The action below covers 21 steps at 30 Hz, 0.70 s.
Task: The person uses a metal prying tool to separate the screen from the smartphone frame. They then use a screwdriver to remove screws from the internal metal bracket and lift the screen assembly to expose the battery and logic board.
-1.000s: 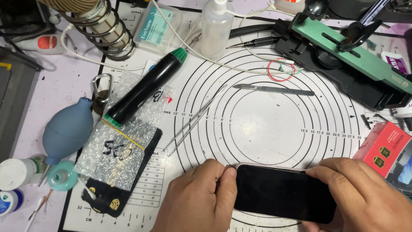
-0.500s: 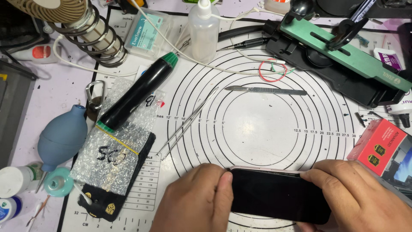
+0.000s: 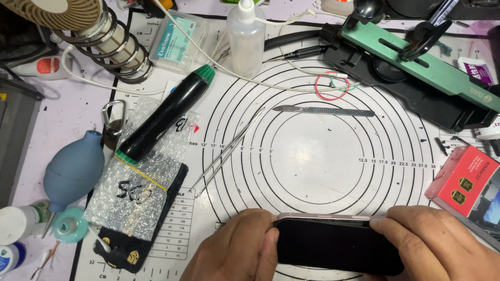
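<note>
Bubble wrap (image 3: 136, 190) and a black pen-shaped tool (image 3: 165, 113) lie at the left of the ringed work mat (image 3: 312, 156), thin tweezers (image 3: 226, 153) beside them, a scalpel (image 3: 323, 110) farther up. Low at the mat's near edge, the left hand (image 3: 237, 250) pinches one end of the dark phone (image 3: 336, 244) — thumb curled against its corner, seemingly at the screen's seam. The right hand (image 3: 442, 244) clamps the other end, fingers closed over it. Steady, even pressure along the edge seems wise — prying at one corner could crack the glass.
</note>
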Each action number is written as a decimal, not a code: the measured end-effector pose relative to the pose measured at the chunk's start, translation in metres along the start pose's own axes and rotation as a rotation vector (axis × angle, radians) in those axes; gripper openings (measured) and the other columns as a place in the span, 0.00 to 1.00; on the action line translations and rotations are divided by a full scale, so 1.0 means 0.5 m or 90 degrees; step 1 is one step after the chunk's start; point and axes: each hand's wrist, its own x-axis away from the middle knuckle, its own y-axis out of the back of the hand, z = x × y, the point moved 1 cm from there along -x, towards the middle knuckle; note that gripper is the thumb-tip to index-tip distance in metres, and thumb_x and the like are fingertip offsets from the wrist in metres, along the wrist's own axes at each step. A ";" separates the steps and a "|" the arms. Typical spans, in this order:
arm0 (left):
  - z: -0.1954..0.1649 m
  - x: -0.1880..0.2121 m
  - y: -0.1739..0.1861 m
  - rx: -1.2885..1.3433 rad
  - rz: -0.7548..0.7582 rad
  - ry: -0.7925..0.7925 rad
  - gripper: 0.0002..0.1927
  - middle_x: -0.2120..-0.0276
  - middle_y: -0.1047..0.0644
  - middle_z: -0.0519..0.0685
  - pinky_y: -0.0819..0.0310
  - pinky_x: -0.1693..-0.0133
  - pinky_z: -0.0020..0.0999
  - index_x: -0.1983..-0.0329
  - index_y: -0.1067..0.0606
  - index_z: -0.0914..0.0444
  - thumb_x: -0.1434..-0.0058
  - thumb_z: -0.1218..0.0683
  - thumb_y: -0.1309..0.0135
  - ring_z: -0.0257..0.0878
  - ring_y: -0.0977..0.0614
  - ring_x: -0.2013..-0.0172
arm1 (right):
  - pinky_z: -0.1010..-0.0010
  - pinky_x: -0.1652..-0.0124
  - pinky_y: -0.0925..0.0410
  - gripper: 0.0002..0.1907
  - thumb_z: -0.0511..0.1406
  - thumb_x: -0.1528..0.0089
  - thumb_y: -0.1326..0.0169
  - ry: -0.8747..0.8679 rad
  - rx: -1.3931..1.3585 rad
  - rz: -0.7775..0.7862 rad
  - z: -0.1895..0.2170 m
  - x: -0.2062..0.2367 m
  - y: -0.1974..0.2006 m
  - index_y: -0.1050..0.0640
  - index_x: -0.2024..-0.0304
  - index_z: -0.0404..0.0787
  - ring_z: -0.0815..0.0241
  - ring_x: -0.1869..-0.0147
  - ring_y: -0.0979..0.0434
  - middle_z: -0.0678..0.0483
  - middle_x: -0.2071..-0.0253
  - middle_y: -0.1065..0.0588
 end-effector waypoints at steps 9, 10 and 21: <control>0.022 -0.004 -0.010 -0.082 -0.001 -0.056 0.08 0.58 0.18 0.62 0.18 0.52 0.45 0.53 0.25 0.64 0.32 0.57 0.47 0.52 0.13 0.53 | 0.70 0.58 0.24 0.16 0.42 0.50 0.39 0.012 -0.079 -0.003 -0.002 -0.011 0.006 0.23 0.64 0.41 0.58 0.52 0.16 0.51 0.58 0.20; 0.025 -0.006 -0.008 -0.058 0.004 -0.070 0.08 0.58 0.18 0.61 0.19 0.53 0.45 0.53 0.25 0.64 0.33 0.57 0.46 0.52 0.13 0.53 | 0.69 0.57 0.24 0.16 0.41 0.50 0.39 0.027 -0.074 -0.002 -0.005 -0.011 0.005 0.24 0.63 0.41 0.56 0.51 0.16 0.50 0.58 0.20; 0.028 -0.015 -0.001 0.077 0.059 0.150 0.08 0.66 0.16 0.48 0.18 0.60 0.34 0.51 0.26 0.58 0.28 0.52 0.52 0.35 0.09 0.63 | 0.66 0.57 0.24 0.28 0.47 0.54 0.31 0.016 -0.081 0.027 -0.009 -0.025 -0.007 0.24 0.58 0.41 0.53 0.51 0.17 0.48 0.55 0.20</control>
